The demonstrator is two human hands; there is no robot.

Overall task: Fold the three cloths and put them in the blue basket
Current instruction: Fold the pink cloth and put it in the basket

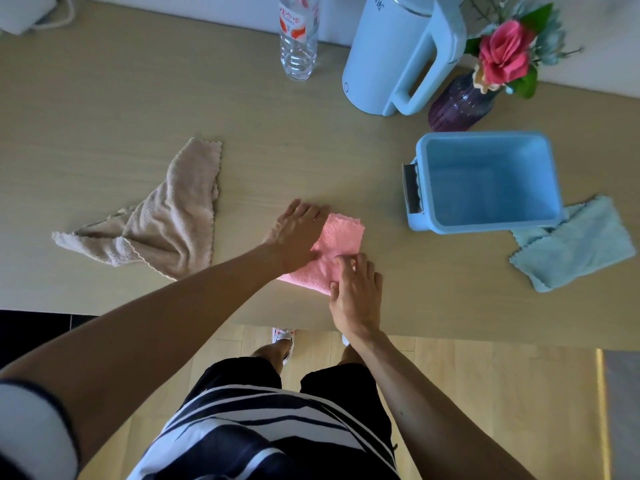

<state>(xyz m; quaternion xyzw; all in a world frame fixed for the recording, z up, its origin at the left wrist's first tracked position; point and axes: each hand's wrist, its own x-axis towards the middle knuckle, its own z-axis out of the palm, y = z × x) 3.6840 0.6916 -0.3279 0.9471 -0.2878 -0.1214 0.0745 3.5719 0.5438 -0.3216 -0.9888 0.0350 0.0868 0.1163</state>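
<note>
A pink cloth (341, 239) lies folded small near the table's front edge. My left hand (298, 233) presses flat on its left part, fingers spread. My right hand (356, 292) rests on its near right corner, fingertips curled on the fabric. A beige cloth (173, 216) lies crumpled and unfolded to the left. A light blue cloth (575, 247) lies loosely doubled at the right, partly tucked under the blue basket (429, 188). The basket stands to the right of the pink cloth with nothing inside.
Along the back of the wooden table (104, 98) stand a clear plastic bottle (298, 39), a pale blue kettle (398, 53) and a purple vase with flowers (460, 105). The table's front edge runs just below my hands.
</note>
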